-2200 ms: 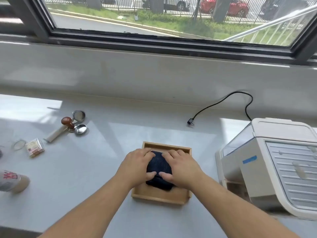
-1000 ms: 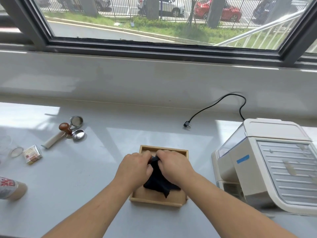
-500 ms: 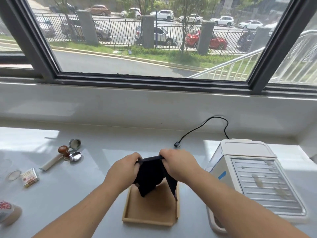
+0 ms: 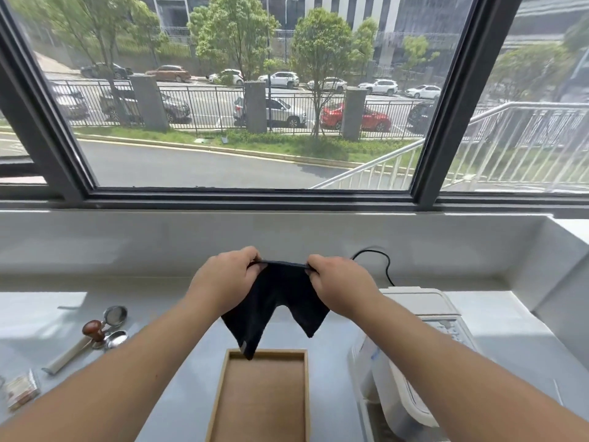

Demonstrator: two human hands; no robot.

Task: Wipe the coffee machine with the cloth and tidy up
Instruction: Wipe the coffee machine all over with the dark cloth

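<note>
A dark cloth [image 4: 274, 301] hangs in the air above the counter, stretched between both hands along its top edge. My left hand [image 4: 228, 279] pinches its left corner and my right hand [image 4: 338, 283] pinches its right corner. Two points of the cloth dangle down, the lower one just over the far rim of a wooden tray [image 4: 220, 393]. The white coffee machine [image 4: 414, 317] stands to the right, partly hidden behind my right forearm.
A black power cord [image 4: 387, 266] lies behind the machine by the wall. At the left lie a wooden-knobbed tamper [image 4: 94, 330], two metal filter baskets [image 4: 115, 315], a white handle [image 4: 68, 354] and a small packet [image 4: 20, 390]. A window ledge runs along the back.
Both hands lifted the cloth out of the wooden tray and spread it apart in the air. The view tilted upward, so the tray now shows bare.
</note>
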